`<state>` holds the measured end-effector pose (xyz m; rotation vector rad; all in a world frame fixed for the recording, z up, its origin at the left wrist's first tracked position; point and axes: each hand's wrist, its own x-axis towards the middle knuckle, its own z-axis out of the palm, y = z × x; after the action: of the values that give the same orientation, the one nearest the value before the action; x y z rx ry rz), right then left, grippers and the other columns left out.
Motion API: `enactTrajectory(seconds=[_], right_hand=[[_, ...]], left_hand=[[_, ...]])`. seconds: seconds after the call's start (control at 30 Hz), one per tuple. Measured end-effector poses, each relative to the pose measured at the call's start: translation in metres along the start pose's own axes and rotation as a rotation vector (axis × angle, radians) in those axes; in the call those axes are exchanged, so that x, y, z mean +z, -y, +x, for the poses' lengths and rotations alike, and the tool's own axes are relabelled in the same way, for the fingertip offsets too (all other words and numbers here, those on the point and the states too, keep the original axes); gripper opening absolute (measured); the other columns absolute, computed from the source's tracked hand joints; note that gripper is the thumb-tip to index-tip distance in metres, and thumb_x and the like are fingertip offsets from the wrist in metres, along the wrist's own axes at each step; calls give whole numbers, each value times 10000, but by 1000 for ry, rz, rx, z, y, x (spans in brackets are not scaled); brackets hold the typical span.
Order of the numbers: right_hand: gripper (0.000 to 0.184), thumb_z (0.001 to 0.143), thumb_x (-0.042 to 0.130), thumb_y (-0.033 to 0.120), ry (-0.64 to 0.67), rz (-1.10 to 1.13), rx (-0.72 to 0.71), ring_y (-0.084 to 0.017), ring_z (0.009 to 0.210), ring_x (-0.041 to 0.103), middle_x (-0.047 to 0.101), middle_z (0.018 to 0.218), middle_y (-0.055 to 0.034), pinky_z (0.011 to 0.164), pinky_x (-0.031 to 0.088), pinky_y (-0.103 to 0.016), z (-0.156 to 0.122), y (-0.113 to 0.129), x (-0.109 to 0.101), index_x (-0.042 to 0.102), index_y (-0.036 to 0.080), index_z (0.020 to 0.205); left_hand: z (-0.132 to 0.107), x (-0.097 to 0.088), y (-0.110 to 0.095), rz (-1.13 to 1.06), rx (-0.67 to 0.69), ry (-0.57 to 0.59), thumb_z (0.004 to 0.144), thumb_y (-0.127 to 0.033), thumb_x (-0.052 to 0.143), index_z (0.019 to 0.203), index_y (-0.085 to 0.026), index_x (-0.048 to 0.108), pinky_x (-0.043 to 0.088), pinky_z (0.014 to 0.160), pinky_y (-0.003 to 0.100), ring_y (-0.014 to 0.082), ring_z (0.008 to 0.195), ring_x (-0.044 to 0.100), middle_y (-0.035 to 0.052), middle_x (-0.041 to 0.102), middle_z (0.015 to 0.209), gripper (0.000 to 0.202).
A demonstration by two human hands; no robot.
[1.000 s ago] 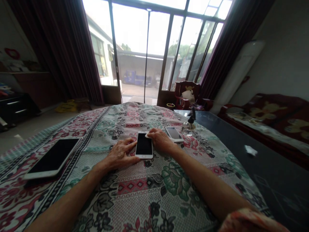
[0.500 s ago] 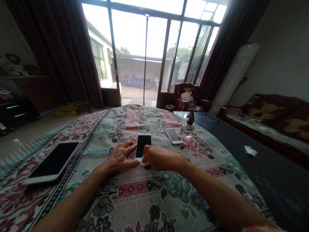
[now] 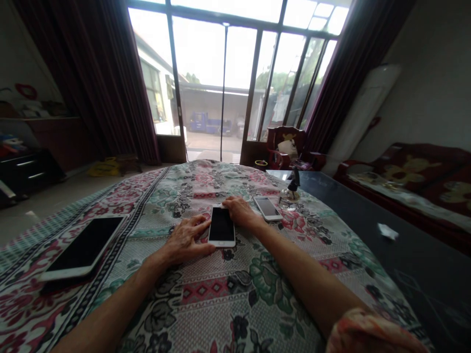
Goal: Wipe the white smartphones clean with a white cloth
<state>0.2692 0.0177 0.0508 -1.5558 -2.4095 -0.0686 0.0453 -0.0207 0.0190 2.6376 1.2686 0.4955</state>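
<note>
A white phone with a dark screen lies face up on a floral cloth that covers the table. My left hand rests flat and open against the phone's left edge, thumb near its bottom corner. My right hand sits at the phone's top right corner. Its fingers are curled and pressed down on what looks like a small white cloth, mostly hidden under the fingertips.
A second white phone lies just right of my right hand. Left, a large dark-screened tablet lies near the edge. A small glass ornament stands beyond. Right: a dark glass tabletop with a paper scrap, then a sofa.
My right hand went from the phone's top down to its bottom end, then back up to the top corner. My left hand stayed at the phone's left edge.
</note>
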Motion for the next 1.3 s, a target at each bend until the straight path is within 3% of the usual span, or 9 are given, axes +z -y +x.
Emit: enactTrajectory(seconds=[0.2, 0.37, 0.53, 0.63, 0.8, 0.97, 1.03, 1.2, 1.3], right_hand=[[291, 748, 478, 20, 42, -40, -92, -234, 966, 544, 619, 1072, -126, 888, 418, -362, -13, 14, 5, 576, 190, 963], [310, 749, 518, 56, 117, -64, -119, -254, 969, 541, 599, 1128, -153, 853, 432, -368, -26, 37, -7, 581, 161, 1034], [432, 710, 532, 20, 270, 143, -246, -181, 928, 592, 677, 1065, -56, 806, 432, -271, -24, 33, -32, 644, 213, 1080], [526, 717, 497, 17, 197, 251, -99, -166, 975, 604, 684, 1124, -38, 802, 435, -245, -19, 24, -39, 624, 231, 1180], [443, 715, 548, 49, 6, 191, 139, -208, 1012, 597, 669, 1137, -115, 842, 447, -285, -14, 28, -29, 644, 166, 1131], [254, 871, 481, 204, -64, 270, 229, -172, 794, 623, 705, 918, -109, 729, 463, -280, -12, 28, -43, 678, 143, 1019], [285, 869, 431, 139, -58, 282, 165, -154, 786, 625, 711, 892, -81, 738, 464, -268, -15, 22, -55, 685, 158, 997], [558, 677, 470, -45, 229, 267, -218, -171, 1168, 544, 559, 1344, -25, 977, 409, -304, -31, 9, -78, 657, 248, 1114], [608, 659, 462, -60, 316, 286, -295, -176, 1252, 482, 474, 1429, -18, 1025, 379, -341, -36, 13, -84, 640, 266, 1141]], left_hand=[[1, 2, 2, -1, -7, 1, 727, -567, 622, 1360, -310, 500, 372, 1017, 495, 337, 1235, 449, 55, 463, 1431, 694], [1, 4, 3, -4, 7, -18, 722, -558, 632, 1345, -325, 512, 371, 1023, 493, 335, 1222, 460, 48, 483, 1409, 676], [0, 2, 0, -6, -7, -7, 717, -530, 635, 1343, -326, 516, 374, 1018, 502, 346, 1232, 447, 45, 462, 1429, 669], [-1, 1, -1, -5, -19, 2, 715, -531, 632, 1348, -319, 511, 363, 1026, 503, 350, 1245, 434, 45, 445, 1445, 679], [0, 0, -2, -7, -18, 10, 708, -534, 629, 1362, -324, 493, 365, 1025, 501, 353, 1240, 435, 47, 455, 1435, 700], [0, 2, -2, -17, -10, -15, 716, -553, 633, 1353, -330, 504, 366, 1017, 512, 361, 1218, 453, 57, 469, 1421, 687], [0, 2, -1, -18, -7, -26, 717, -566, 638, 1350, -358, 498, 362, 1018, 522, 361, 1212, 456, 42, 482, 1408, 681], [-1, 2, -1, -21, -5, -24, 724, -589, 629, 1365, -353, 484, 369, 1013, 524, 364, 1221, 448, 44, 471, 1422, 699], [-1, 2, -2, -26, -8, -15, 727, -595, 618, 1366, -336, 488, 373, 1006, 532, 372, 1228, 443, 56, 459, 1434, 702]])
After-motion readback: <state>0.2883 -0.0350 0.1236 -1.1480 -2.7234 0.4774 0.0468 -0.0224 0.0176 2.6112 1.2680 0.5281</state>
